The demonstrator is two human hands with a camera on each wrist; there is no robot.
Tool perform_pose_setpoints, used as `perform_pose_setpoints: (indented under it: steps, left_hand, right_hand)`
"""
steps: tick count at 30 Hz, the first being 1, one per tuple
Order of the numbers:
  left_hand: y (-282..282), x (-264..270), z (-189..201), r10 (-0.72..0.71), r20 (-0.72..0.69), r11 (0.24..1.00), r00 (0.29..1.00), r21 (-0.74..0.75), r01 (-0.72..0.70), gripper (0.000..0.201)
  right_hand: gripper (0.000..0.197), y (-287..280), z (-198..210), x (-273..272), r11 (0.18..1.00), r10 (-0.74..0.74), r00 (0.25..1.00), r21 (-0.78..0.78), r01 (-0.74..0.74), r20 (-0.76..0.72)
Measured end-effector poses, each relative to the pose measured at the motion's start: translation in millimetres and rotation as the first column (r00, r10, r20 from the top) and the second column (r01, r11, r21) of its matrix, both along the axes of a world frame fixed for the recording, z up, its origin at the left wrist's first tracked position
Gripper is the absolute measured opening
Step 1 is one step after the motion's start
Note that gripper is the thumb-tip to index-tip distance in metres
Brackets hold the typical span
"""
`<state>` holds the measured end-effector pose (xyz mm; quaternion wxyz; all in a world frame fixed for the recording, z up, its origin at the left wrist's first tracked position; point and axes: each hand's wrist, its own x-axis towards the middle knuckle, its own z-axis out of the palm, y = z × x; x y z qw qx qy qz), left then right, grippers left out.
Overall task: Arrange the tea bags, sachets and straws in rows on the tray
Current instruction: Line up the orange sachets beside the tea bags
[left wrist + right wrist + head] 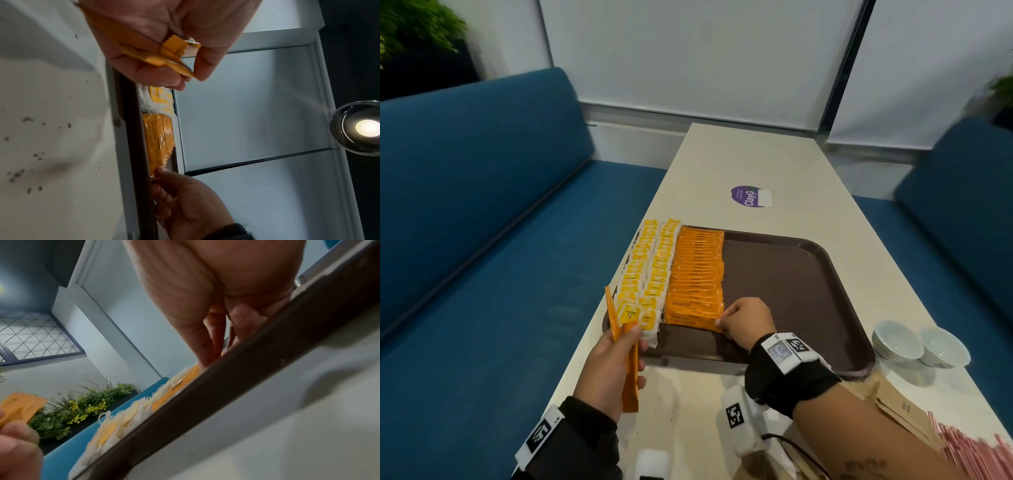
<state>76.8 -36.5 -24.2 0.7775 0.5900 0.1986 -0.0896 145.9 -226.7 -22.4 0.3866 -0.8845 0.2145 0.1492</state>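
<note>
A brown tray (791, 284) lies on the white table. Along its left side run two rows of yellow-and-white tea bags (650, 270) and one row of orange coffee sachets (697, 274). My right hand (743, 320) pinches the right end of the nearest orange sachet (690, 321) at the front of that row; the same sachet (158, 146) shows in the left wrist view. My left hand (613, 370) holds a few more orange sachets (630, 370) at the tray's front left corner, seen also as orange sachets (172, 55). Pink-striped straws (969, 452) lie at the table's front right.
Two white bowls (917, 346) stand right of the tray. Brown paper bags (893, 407) lie near the straws. A purple sticker (750, 196) sits on the table beyond the tray. Blue sofas (482, 205) flank both sides. The tray's right half is bare.
</note>
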Motion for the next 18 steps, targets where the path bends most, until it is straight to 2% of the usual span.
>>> perform_pose_setpoints:
  steps: [9,14,18]
  left_hand:
    - [-1.4,-1.5,-5.4,-0.035,-0.006,0.999,0.999,-0.004,0.035,0.013]
    - [-3.0,-2.6,-6.5,-0.059,-0.005,0.998,0.998,-0.024,0.059,0.012]
    - [-4.6,-2.9,-7.5,-0.077,-0.009,0.996,0.997,-0.042,0.077,0.015]
  right_hand:
    - [0.026,6.0,-11.1,-6.3,0.990,-0.098,0.981,0.114,0.080,0.166]
    - [0.031,4.2,-12.2,-6.4,0.990,-0.095,0.977,0.124,0.072,0.189]
    - [0.028,1.6,-11.5,-7.8,0.992,-0.079,0.978,0.116,0.057,0.193]
